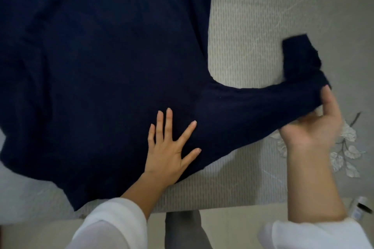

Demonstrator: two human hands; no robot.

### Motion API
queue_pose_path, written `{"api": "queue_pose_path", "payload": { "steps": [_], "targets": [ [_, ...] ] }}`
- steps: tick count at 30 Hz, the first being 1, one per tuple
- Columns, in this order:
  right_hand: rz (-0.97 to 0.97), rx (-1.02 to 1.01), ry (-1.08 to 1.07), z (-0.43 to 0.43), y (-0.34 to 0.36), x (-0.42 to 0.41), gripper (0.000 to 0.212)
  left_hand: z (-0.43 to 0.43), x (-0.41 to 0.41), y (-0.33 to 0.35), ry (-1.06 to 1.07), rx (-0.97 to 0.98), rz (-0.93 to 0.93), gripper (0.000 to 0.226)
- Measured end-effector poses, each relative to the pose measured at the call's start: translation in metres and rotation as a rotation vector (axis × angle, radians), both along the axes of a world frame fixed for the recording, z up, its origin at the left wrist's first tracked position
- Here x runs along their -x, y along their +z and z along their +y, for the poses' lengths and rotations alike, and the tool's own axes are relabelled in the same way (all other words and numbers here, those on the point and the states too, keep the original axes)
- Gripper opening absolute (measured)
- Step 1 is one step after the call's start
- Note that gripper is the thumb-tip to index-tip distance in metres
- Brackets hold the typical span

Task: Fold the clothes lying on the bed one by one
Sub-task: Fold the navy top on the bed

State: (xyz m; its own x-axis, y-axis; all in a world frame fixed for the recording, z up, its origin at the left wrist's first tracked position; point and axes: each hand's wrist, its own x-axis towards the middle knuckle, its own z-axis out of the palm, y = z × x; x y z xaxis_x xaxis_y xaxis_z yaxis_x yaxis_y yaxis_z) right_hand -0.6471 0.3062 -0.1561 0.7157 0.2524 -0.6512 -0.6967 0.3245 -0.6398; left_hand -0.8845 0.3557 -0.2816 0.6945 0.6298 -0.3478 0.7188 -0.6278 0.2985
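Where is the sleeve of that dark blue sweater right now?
In the head view the sleeve stretches rightward over the bed, its far end gripped by the right hand; the left hand presses flat near its shoulder.

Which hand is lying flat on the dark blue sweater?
The left hand, its fingers spread flat on the sweater. The right hand grips the sleeve instead.

Navy sweater [101, 66], grey striped bedspread [242, 26] w/ leaf embroidery, white sleeves [113, 222].
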Motion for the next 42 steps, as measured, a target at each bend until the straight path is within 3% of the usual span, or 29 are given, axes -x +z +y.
{"api": "queue_pose_path", "payload": {
  "steps": [3,7,11,13,15,17,20,23,25,27,31,35,39,42],
  "targets": [
    [-0.259,0.077,0.152,0.052,0.015,0.007,0.052,0.002,0.001,0.0,-0.033,-0.019,-0.016,0.067],
    [-0.652,0.265,0.473,0.136,0.013,0.048,0.09,0.006,0.003,0.008,-0.052,-0.019,0.001,0.066],
    [-1.119,0.489,1.2,0.196,-0.014,0.109,0.079,0.006,0.009,0.012,-0.177,-0.017,-0.029,0.038],
    [-1.218,0.63,1.614,0.202,-0.041,0.129,0.075,0.003,0.017,0.013,-0.291,-0.012,0.01,0.036],
    [-1.341,0.85,1.824,0.2,-0.065,0.134,0.067,0.001,0.025,0.014,-0.381,-0.008,0.035,0.037],
    [-1.503,0.992,1.83,0.195,-0.076,0.132,0.059,0.003,0.034,0.02,-0.434,0.048,0.003,0.034],
    [-1.663,0.94,1.71,0.182,-0.084,0.124,0.052,0.02,0.046,0.027,-0.398,0.056,-0.204,0.027],
    [-1.742,0.951,1.614,0.16,-0.09,0.119,0.05,0.064,0.056,0.034,0.072,0.201,-0.512,0.025],
    [-1.709,1.013,1.621,0.144,-0.096,0.116,0.054,0.104,0.057,0.036,0.38,0.179,-0.571,0.023],
    [-1.688,1.059,1.675,0.131,-0.104,0.116,0.06,0.144,0.05,0.035,0.497,0.057,-0.573,0.023],
    [-1.681,1.121,1.704,0.123,-0.117,0.122,0.065,0.201,0.015,0.029,0.241,-0.112,-0.518,0.036],
    [-1.69,1.118,1.648,0.122,-0.124,0.123,0.064,0.227,-0.021,0.016,-0.179,-0.186,-0.25,0.066],
    [-1.708,1.115,1.621,0.121,-0.126,0.123,0.064,0.244,-0.037,0.003,-0.165,-0.141,-0.144,0.062],
    [-1.72,1.12,1.606,0.121,-0.127,0.122,0.064,0.254,-0.037,0.009,0.022,0.038,-0.378,0.046]
  ]
}}
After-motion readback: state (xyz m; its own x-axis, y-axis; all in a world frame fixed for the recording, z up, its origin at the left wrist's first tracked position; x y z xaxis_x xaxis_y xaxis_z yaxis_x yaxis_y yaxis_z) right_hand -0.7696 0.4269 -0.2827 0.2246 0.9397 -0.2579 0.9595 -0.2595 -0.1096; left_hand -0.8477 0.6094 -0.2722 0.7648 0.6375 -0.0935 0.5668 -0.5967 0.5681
